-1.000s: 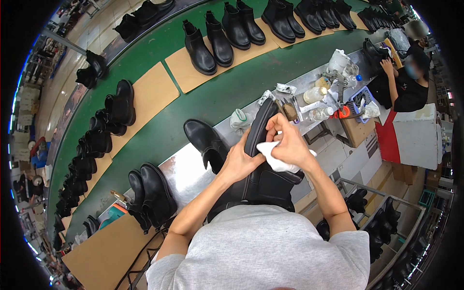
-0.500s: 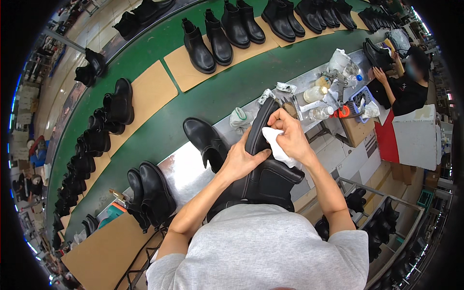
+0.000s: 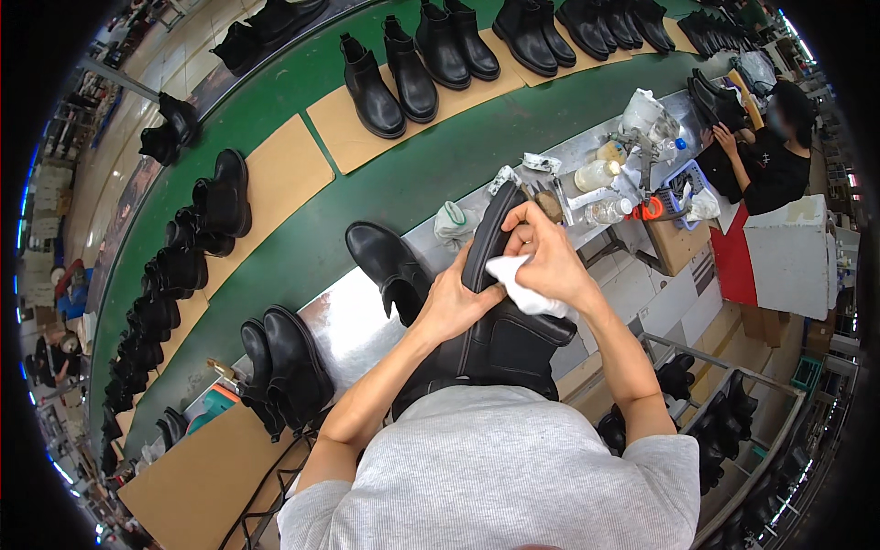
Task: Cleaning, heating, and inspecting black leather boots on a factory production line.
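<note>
A black ankle boot (image 3: 492,229) lies tilted on its side in front of me, its sole edge turned up along the left. My left hand (image 3: 456,298) is wrapped round the boot's sole side and steadies it. In my right hand (image 3: 548,261) is a white cloth (image 3: 524,288), pinched between thumb and fingers against the boot; part of it hangs below the palm. The boot's shaft (image 3: 522,344) reaches back toward my body. Just left of my left hand, another black boot (image 3: 383,257) rests on the metal bench top.
A metal bench (image 3: 344,321) borders a green conveyor (image 3: 275,266) lined with black boots on cardboard. To the right stand bottles (image 3: 598,176), a blue basket (image 3: 676,188) and orange-handled scissors (image 3: 652,211). A co-worker (image 3: 775,165) sits at far right. A boot pair (image 3: 295,362) stands at left.
My right hand has shifted slightly, and the white cloth now sits lower and further left along the boot. My left hand stays in its grip on the boot.
</note>
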Available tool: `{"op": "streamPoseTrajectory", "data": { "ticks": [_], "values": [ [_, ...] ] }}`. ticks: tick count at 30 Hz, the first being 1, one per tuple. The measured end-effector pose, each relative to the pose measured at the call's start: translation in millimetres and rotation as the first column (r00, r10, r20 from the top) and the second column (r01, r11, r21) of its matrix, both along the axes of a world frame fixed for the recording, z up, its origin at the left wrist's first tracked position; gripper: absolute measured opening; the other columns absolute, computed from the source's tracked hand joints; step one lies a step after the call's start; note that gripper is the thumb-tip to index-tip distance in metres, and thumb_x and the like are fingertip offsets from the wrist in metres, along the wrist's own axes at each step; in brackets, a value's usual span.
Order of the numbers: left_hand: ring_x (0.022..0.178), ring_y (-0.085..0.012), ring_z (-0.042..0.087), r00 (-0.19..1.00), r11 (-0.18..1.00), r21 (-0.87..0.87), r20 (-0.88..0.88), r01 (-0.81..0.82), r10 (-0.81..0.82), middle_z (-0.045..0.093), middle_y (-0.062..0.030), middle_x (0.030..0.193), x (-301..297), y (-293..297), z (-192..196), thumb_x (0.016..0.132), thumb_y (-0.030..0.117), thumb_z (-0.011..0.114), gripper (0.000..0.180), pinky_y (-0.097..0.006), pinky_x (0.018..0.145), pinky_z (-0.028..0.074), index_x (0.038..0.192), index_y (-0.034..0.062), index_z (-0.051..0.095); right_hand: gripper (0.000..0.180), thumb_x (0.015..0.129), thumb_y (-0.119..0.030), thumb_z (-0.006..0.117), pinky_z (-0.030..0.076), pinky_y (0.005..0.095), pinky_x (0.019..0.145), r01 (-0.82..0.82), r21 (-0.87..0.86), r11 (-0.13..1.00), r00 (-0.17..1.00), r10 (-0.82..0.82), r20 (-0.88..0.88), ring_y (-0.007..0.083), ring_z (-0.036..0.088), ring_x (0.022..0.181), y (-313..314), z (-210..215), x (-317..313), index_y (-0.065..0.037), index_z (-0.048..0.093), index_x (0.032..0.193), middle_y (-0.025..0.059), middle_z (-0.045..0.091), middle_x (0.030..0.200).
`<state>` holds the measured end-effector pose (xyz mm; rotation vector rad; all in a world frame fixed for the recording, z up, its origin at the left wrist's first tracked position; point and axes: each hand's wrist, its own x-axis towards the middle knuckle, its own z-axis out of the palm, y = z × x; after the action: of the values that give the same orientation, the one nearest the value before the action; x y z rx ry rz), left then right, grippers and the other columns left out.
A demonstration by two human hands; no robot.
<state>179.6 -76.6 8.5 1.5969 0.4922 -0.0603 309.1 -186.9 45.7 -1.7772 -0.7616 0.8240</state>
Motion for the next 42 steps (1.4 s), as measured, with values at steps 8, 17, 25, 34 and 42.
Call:
{"op": "streamPoseTrajectory", "data": {
  "ticks": [8, 17, 25, 34, 42],
  "values": [
    [0.105, -0.0316, 0.059, 1.000, 1.000, -0.008, 0.012, 0.006, -0.006, 0.061, -0.0209, 0.109, -1.4, 1.1, -6.4, 0.075, 0.028, 0.069, 0.073, -0.037, 0.090, 0.044, 0.135, 0.0034, 0.036, 0.034, 0.065, 0.005, 0.056, 0.043, 0.0260, 0.054, -0.029, -0.028, 0.999, 0.999, 0.031, 0.043, 0.0116, 0.054, 0.055, 2.1, 9.0, -5.9, -0.001, 0.047, 0.097, 0.0080, 0.059, 0.062],
    [0.105, -0.0325, 0.059, 1.000, 1.000, 0.002, -0.018, 0.000, 0.000, 0.061, -0.0218, 0.108, -1.1, 0.7, -10.1, 0.074, 0.029, 0.069, 0.074, -0.036, 0.090, 0.044, 0.135, 0.0029, 0.035, 0.035, 0.064, 0.003, 0.058, 0.043, 0.0262, 0.055, -0.038, -0.031, 0.999, 0.999, 0.038, 0.015, 0.0130, 0.054, 0.056, -0.3, 3.4, 0.2, -0.002, 0.048, 0.097, 0.0082, 0.059, 0.065],
    [0.104, -0.0331, 0.059, 0.999, 1.000, 0.014, -0.034, 0.002, -0.001, 0.061, -0.0229, 0.108, 1.5, -1.3, -2.2, 0.074, 0.029, 0.069, 0.077, -0.036, 0.089, 0.044, 0.136, 0.0013, 0.033, 0.032, 0.066, 0.004, 0.058, 0.041, 0.0252, 0.054, -0.010, -0.009, 1.000, 0.985, 0.008, -0.171, 0.0101, 0.054, 0.056, 0.1, -14.9, 15.6, -0.002, 0.048, 0.095, 0.0073, 0.061, 0.065],
    [0.103, -0.0307, 0.060, 1.000, 1.000, 0.005, -0.025, -0.001, 0.002, 0.062, -0.0209, 0.107, 1.1, -0.3, -2.5, 0.074, 0.027, 0.069, 0.077, -0.035, 0.089, 0.044, 0.137, 0.0011, 0.033, 0.032, 0.068, 0.013, 0.048, 0.042, 0.0205, 0.057, -0.107, -0.030, 0.994, 0.989, 0.103, -0.104, 0.0081, 0.055, 0.062, 1.8, -11.9, 18.4, -0.002, 0.046, 0.097, 0.0041, 0.058, 0.072],
    [0.104, -0.0309, 0.059, 0.999, 1.000, -0.008, -0.049, 0.000, 0.000, 0.061, -0.0213, 0.108, 0.5, 0.3, 2.5, 0.074, 0.026, 0.069, 0.077, -0.035, 0.090, 0.044, 0.136, 0.0003, 0.033, 0.031, 0.069, 0.012, 0.049, 0.045, 0.0231, 0.059, -0.113, -0.069, 0.991, 0.991, 0.107, -0.082, 0.0091, 0.058, 0.067, 0.9, -12.8, 17.3, -0.001, 0.045, 0.096, 0.0048, 0.059, 0.070]
  ]
}}
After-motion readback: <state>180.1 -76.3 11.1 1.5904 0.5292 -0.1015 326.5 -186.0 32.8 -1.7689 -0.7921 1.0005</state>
